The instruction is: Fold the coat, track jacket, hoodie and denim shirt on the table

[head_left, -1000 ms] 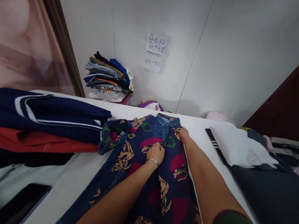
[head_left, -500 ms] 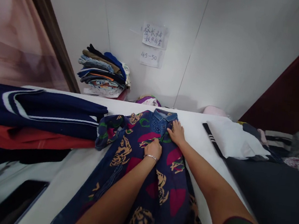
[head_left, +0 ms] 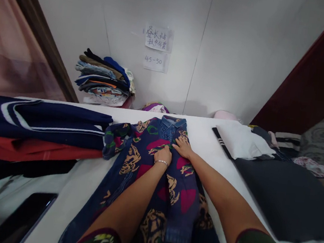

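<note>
A dark blue patterned denim shirt (head_left: pixel 133 157) with a collar lies spread on the white table (head_left: pixel 81 190), its collar toward the wall. My left hand (head_left: pixel 163 156), with a bracelet at the wrist, is closed in a pinch on the shirt's front below the collar. Flat on the upper right of the chest rests my right hand (head_left: pixel 183 147), fingers spread. One sleeve is bunched at the upper left; the other lies down along the right side of the body, its cuff near the lower edge. My forearms hide part of the shirt.
Navy trousers (head_left: pixel 57 119) with white stripes lie on red cloth (head_left: pixel 35 151) at the left. A black flat device (head_left: pixel 24 215) is nearer me. Dark grey fabric (head_left: pixel 283 197) and a white bundle (head_left: pixel 240 139) lie right. Folded clothes (head_left: pixel 104 78) are stacked behind.
My right hand has slid from beside the collar down and inward, nearer my left hand. My left hand keeps its pinch on the shirt. The whole view has shifted slightly.
</note>
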A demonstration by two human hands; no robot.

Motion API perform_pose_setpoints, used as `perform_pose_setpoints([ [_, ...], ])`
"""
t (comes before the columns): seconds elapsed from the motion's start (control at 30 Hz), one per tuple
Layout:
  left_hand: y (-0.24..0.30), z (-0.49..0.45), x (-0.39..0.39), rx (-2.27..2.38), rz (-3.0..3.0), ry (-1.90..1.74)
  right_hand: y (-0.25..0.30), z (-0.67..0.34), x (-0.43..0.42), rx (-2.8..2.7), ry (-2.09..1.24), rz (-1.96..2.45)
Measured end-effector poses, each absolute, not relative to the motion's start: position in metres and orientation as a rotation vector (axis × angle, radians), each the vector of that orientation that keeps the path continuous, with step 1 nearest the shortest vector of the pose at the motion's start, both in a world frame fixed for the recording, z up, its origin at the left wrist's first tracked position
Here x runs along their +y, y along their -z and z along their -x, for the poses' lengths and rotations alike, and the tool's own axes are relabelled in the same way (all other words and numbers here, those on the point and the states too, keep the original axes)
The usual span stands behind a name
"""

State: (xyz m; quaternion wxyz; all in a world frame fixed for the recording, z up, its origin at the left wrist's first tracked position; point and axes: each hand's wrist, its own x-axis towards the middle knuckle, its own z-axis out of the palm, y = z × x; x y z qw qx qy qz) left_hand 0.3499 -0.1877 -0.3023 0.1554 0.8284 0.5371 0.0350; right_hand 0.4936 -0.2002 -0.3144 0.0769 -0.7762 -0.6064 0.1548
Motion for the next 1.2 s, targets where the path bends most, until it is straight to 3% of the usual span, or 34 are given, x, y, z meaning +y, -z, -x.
perform_pose_setpoints([
  [0.5, 0.291, -0.347, -0.192, 1.474, -2.333, -0.084, 0.302, -0.397, -0.489, -1.860, -0.606, 1.905],
  [0.73, 0.281, -0.323, -0.236, 1.327, -2.434, -0.142, 0.307, -0.379, -0.509, -1.850, -0.486, 1.927],
  [0.97, 0.314, -0.282, -0.292, 0.847, -2.766, -0.296, 0.311, -0.373, -0.508, -1.773, -0.398, 1.832],
  [1.2, 0.324, -0.269, -0.290, 0.850, -2.659, -0.329, 0.316, -0.410, -0.505, -1.106, -0.292, 1.895],
])
